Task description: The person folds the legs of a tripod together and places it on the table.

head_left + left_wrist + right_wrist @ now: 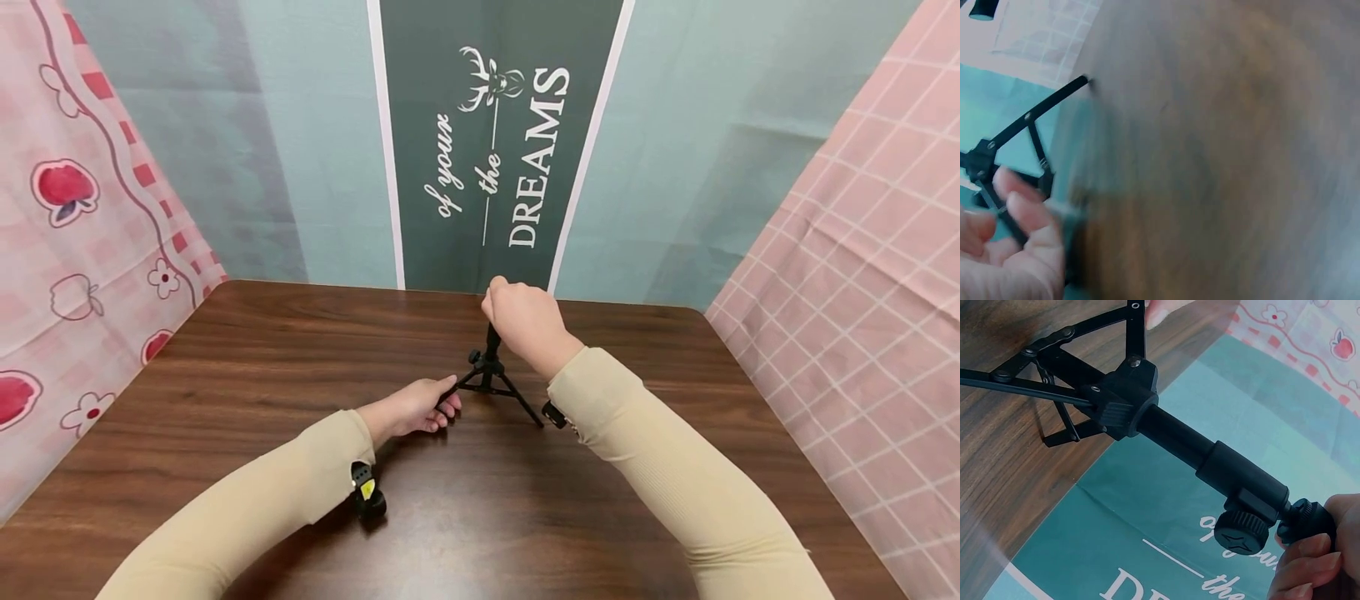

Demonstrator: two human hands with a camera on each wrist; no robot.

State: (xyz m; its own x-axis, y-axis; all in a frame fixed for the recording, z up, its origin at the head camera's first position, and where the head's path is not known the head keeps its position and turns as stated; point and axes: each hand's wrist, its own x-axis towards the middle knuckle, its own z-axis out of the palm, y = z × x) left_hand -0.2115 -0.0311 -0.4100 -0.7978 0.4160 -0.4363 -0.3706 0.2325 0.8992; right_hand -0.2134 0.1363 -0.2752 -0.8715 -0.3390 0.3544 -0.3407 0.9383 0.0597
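Observation:
A small black tripod (pixel 489 367) stands towards the back of the table with its legs spread and its column upright. My left hand (pixel 420 408) holds one of its legs; in the left wrist view, the fingers (pixel 1029 215) bend about that leg near the hub, while another leg (pixel 1041 112) reaches away. High on the column, my right hand (pixel 525 321) grips the top end. The right wrist view has the right hand (pixel 1307 569) around the part just above a ball joint, below which a ribbed knob (pixel 1242 531) sticks out from the column (pixel 1179 437).
The dark wood table (pixel 480 517) runs back to a blue-green cloth (pixel 300 167) with white lettering. Pink cloths hang at the left (pixel 112 217) and the right (pixel 862 275). A black wrist camera (pixel 369 496) is strapped at the left cuff.

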